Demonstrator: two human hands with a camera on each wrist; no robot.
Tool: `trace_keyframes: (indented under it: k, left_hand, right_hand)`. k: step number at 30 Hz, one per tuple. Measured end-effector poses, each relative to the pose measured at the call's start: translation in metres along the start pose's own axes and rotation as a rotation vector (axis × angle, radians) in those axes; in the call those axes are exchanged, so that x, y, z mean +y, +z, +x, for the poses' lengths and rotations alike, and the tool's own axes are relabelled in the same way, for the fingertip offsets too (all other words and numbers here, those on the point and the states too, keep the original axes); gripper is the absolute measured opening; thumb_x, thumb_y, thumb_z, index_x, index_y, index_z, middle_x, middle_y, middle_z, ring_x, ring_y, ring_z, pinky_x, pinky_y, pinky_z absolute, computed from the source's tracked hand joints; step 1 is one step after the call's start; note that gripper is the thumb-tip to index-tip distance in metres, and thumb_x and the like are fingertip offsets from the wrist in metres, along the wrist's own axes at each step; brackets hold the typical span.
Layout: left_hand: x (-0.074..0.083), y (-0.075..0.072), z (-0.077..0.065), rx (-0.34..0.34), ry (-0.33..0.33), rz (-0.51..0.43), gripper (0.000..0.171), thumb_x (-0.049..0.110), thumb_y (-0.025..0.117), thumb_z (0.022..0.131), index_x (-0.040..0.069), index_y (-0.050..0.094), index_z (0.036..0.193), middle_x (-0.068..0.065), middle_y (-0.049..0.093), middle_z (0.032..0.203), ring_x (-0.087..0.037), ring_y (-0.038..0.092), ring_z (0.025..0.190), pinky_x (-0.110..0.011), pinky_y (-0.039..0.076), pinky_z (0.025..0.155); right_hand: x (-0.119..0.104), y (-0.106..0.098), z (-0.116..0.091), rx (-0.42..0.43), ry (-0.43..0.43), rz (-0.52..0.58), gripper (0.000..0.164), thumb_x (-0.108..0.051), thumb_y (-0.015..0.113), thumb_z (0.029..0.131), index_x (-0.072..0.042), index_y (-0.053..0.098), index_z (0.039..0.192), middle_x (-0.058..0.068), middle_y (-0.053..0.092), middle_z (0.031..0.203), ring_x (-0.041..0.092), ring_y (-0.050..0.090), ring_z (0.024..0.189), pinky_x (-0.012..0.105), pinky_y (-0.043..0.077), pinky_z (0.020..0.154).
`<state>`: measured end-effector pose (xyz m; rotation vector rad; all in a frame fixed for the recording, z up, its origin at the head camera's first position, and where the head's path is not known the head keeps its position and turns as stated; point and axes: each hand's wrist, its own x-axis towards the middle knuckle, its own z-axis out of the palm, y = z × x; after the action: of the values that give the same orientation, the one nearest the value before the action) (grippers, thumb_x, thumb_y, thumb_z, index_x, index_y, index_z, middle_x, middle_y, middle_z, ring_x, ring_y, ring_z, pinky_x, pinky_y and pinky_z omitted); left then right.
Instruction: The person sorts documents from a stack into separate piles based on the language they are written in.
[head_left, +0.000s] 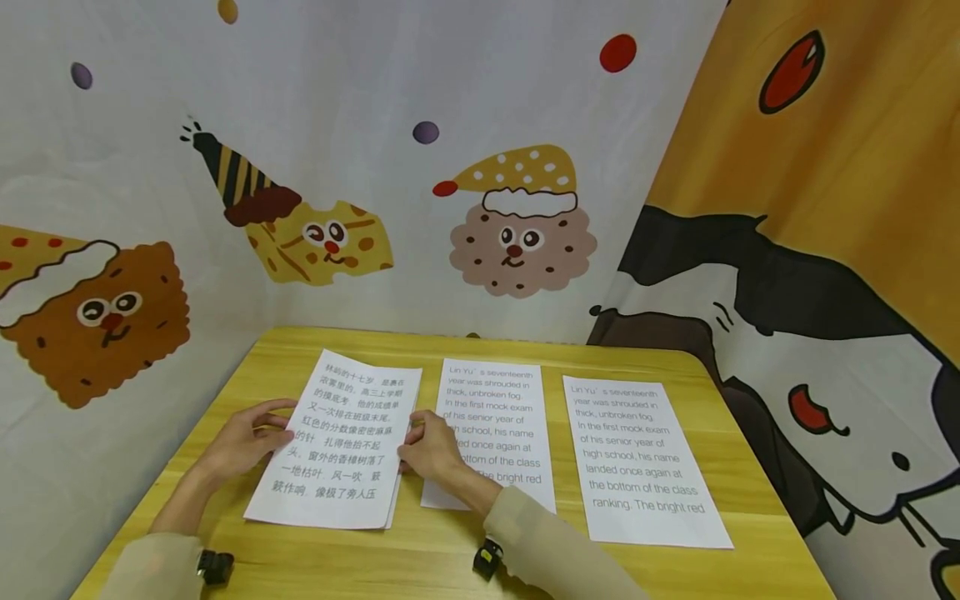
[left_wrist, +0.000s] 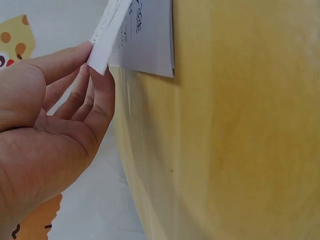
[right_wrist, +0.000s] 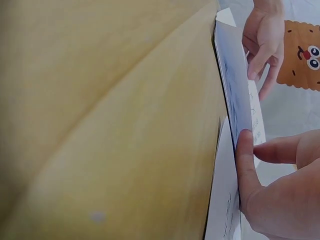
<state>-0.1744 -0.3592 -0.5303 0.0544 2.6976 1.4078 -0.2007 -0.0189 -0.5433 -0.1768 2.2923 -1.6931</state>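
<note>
A stack of white sheets printed with Chinese text (head_left: 330, 450) is at the left of the table, its top sheet partly raised. My left hand (head_left: 243, 442) pinches the left edge of the top sheet; in the left wrist view the thumb (left_wrist: 75, 57) is on one face and the other fingers are behind. At the opposite edge, my right hand (head_left: 438, 454) holds the paper between thumb and finger, as the right wrist view (right_wrist: 280, 195) shows. The right forearm crosses over a sheet with English text (head_left: 491, 392), hiding part of its lower lines.
Another sheet of English text (head_left: 641, 458) lies flat on the right side of the yellow wooden table (head_left: 525, 567). Behind the table hangs a cloth with cartoon prints (head_left: 360, 158). Black devices (head_left: 487, 558) are strapped at both wrists.
</note>
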Motion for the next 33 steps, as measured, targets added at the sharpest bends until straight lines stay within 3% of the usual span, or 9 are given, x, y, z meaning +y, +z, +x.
trace_keyframes:
  k: [7,18,33]
  left_hand:
    - [0.0,0.001,0.002,0.004,-0.038,0.007,0.061,0.003,0.072,0.108,-0.007,0.049,0.163,-0.032,0.07,0.132,-0.027,0.078,0.097,-0.027,0.065,0.074]
    - [0.0,0.002,0.0,0.041,-0.021,0.096,0.057,0.008,0.076,0.106,-0.006,0.057,0.158,-0.032,0.07,0.134,-0.031,0.076,0.103,-0.022,0.063,0.075]
    - [-0.003,-0.001,-0.003,0.056,-0.03,0.16,0.055,0.017,0.076,0.109,-0.008,0.059,0.155,-0.03,0.073,0.135,-0.039,0.076,0.114,-0.018,0.06,0.081]
  right_hand:
    - [-0.001,0.001,0.0,0.002,-0.001,-0.016,0.066,0.01,0.079,0.091,0.01,0.057,0.154,0.008,0.071,0.101,0.015,0.076,0.07,0.026,0.069,0.065]
    - [-0.003,-0.002,-0.001,-0.012,0.001,-0.038,0.067,0.009,0.079,0.091,0.011,0.057,0.154,0.009,0.072,0.102,0.016,0.078,0.07,0.027,0.069,0.065]
    - [-0.006,-0.013,-0.003,-0.03,0.038,-0.051,0.073,0.002,0.084,0.089,0.006,0.056,0.157,0.016,0.075,0.121,0.017,0.079,0.075,0.028,0.069,0.073]
